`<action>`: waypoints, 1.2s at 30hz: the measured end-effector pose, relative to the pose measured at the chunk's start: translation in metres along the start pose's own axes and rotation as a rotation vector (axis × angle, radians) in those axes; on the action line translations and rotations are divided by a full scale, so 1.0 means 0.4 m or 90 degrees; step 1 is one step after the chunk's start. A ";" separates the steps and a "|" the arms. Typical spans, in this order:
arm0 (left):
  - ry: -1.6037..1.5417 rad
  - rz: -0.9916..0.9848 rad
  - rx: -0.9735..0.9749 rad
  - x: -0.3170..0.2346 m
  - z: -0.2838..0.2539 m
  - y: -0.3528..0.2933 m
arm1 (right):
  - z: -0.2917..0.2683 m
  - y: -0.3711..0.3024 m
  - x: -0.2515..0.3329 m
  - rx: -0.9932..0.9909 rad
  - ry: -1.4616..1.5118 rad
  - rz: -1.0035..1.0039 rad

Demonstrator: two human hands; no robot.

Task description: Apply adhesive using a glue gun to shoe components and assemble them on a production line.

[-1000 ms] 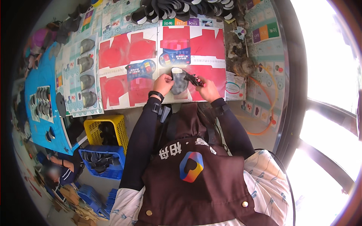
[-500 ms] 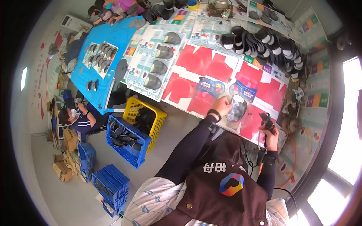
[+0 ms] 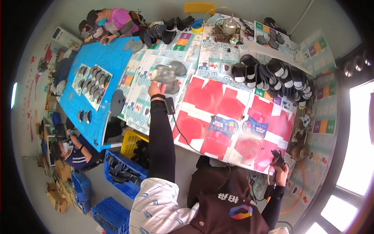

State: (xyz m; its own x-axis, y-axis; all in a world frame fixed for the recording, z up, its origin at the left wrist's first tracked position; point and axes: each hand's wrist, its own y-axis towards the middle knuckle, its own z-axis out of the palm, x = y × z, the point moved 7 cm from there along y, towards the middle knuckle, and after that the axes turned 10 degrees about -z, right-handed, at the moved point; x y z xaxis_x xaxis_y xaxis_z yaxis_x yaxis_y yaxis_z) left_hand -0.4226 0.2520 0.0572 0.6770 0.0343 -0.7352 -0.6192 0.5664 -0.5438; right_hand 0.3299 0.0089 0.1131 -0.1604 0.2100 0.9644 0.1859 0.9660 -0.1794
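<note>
My left hand is stretched far out to the left and holds a grey shoe sole piece above a white printed sheet, close to other grey pieces lying there. My right hand stays near my body at the table's near edge, closed on a small black tool with a cord. Red cardboard sheets lie between the two hands.
A row of black-and-white soles lies at the far right of the table. A blue sheet with grey pieces covers the left. Yellow and blue crates stand below the table edge. Other people work at the left.
My left hand has carried the grey piece from the red sheets in front of me out to the left over the white printed sheets. My right hand drew back with the black tool.
</note>
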 end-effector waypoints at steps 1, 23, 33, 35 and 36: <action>-0.010 0.003 -0.042 -0.007 0.018 0.065 | 0.007 -0.013 -0.001 -0.017 -0.010 0.050; 0.570 0.423 0.196 0.429 0.391 0.355 | 0.173 -0.029 0.150 -0.114 -0.059 0.149; 1.075 0.432 0.336 0.844 0.677 0.140 | 0.092 -0.197 0.204 -0.089 -0.140 0.050; 0.992 0.282 0.386 0.833 0.707 0.052 | 0.035 -0.242 0.221 -0.127 -0.203 0.105; 0.967 0.371 0.361 0.820 0.732 -0.047 | 0.009 -0.261 0.235 -0.142 -0.249 0.124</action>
State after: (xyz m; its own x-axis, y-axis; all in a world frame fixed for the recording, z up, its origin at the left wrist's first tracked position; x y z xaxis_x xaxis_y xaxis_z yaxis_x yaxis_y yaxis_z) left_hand -0.0725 0.4938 -0.0553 -0.7282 -0.2346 -0.6440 -0.1948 0.9717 -0.1337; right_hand 0.2920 -0.0717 0.2217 -0.4460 0.4653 0.7646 0.4450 0.8565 -0.2616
